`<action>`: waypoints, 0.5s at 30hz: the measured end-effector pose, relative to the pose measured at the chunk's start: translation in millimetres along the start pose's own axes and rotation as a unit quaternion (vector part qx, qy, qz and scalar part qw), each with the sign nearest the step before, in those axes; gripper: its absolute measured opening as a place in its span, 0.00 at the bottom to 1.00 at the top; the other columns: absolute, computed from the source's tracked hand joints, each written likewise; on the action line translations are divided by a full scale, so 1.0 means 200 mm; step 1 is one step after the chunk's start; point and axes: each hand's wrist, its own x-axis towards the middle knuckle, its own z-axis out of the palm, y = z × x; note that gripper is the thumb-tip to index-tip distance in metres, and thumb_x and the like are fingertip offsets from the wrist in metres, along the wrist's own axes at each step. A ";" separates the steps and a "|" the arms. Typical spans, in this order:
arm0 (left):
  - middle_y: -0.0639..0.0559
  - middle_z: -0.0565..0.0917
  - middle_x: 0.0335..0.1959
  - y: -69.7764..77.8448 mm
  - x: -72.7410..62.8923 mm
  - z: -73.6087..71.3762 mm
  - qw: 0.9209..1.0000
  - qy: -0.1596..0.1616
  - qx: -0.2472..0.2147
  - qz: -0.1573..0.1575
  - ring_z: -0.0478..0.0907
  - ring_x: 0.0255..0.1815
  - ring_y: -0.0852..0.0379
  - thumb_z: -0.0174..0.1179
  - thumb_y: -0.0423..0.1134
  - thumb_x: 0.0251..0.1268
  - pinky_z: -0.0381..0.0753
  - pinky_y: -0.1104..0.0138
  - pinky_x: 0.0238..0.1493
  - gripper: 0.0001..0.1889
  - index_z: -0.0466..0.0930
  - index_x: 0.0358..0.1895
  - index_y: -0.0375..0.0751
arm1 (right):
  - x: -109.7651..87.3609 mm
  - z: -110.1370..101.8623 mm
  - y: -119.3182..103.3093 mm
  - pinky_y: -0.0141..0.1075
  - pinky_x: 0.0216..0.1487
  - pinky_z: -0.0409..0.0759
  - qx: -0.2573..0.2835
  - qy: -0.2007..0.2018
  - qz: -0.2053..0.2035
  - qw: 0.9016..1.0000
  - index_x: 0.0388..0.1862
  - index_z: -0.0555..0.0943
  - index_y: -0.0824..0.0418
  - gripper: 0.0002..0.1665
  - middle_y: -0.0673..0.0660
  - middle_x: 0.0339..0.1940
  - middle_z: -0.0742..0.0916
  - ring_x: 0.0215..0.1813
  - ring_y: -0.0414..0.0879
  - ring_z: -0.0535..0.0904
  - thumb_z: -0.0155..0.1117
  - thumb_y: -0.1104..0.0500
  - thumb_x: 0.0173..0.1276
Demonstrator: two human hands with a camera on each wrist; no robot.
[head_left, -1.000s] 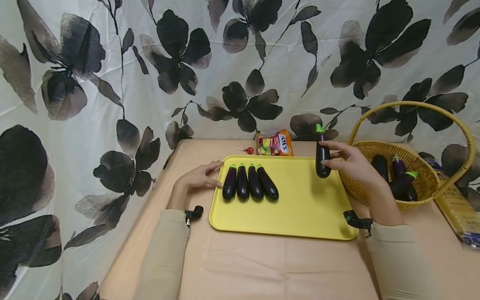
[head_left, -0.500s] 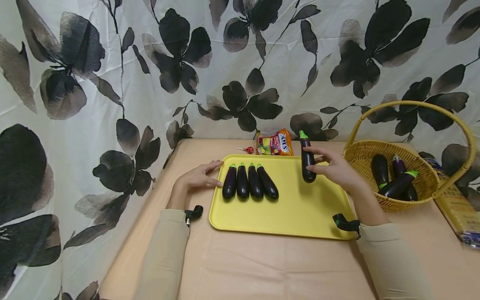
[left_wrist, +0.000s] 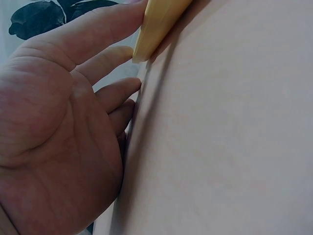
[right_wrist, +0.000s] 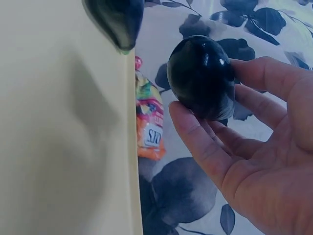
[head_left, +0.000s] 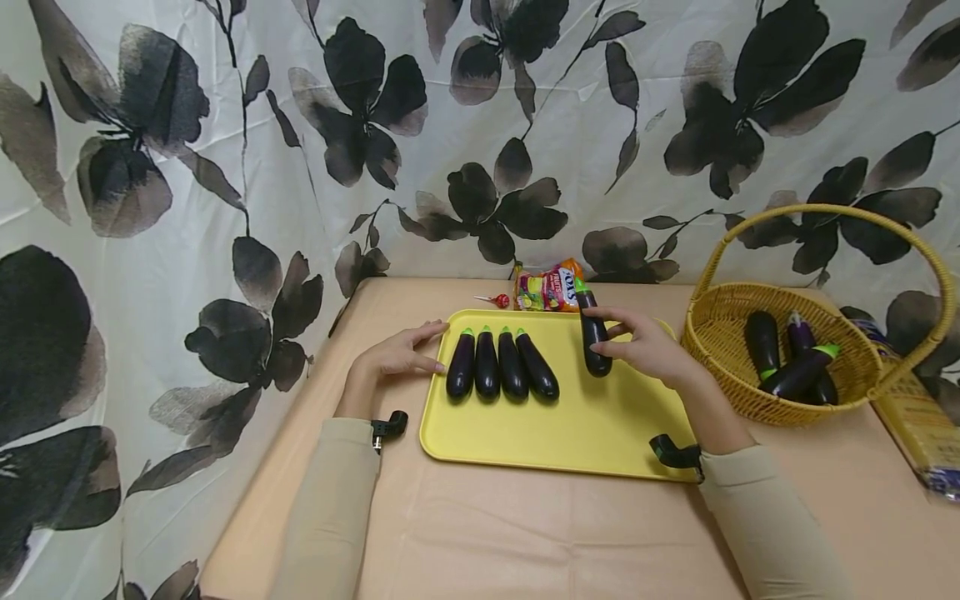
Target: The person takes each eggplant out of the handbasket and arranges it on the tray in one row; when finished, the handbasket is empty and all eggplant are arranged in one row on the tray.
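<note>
The head view is evenly and moderately bright, the flat yellow rectangular tray [head_left: 517, 437] fairly crisp between the hands. The left wrist view is dim and muted: the palm of the bare left hand [left_wrist: 54, 127] sits in shade, with a soft dark shadow band just beside its fingertips. The right wrist view is cool and bluish; broad blurred shadows spread left of the bare right hand [right_wrist: 259, 152], and 2 white glints mark the glossy dark-purple rounded eggplant [right_wrist: 200, 81] at its fingertips.

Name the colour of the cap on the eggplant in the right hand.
Bright green; the cap of that eggplant shows best in the head view.
</note>
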 end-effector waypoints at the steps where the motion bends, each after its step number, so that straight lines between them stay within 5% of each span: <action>1: 0.49 0.49 0.87 0.00 0.00 0.00 1.000 0.000 0.000 -0.001 0.39 0.89 0.50 0.79 0.50 0.56 0.38 0.50 0.87 0.52 0.60 0.83 0.54 | 0.00 0.01 0.00 0.43 0.50 0.83 -0.004 -0.002 -0.001 1.000 0.77 0.73 0.53 0.36 0.63 0.78 0.72 0.64 0.62 0.77 0.71 0.57 0.72; 15: 0.50 0.50 0.87 0.01 0.00 -0.02 1.000 -0.005 0.007 -0.008 0.39 0.89 0.49 0.79 0.51 0.56 0.39 0.48 0.87 0.52 0.59 0.83 0.54 | 0.04 0.09 -0.01 0.42 0.51 0.79 -0.045 -0.070 -0.002 0.997 0.77 0.72 0.58 0.35 0.65 0.77 0.74 0.62 0.60 0.77 0.69 0.57 0.73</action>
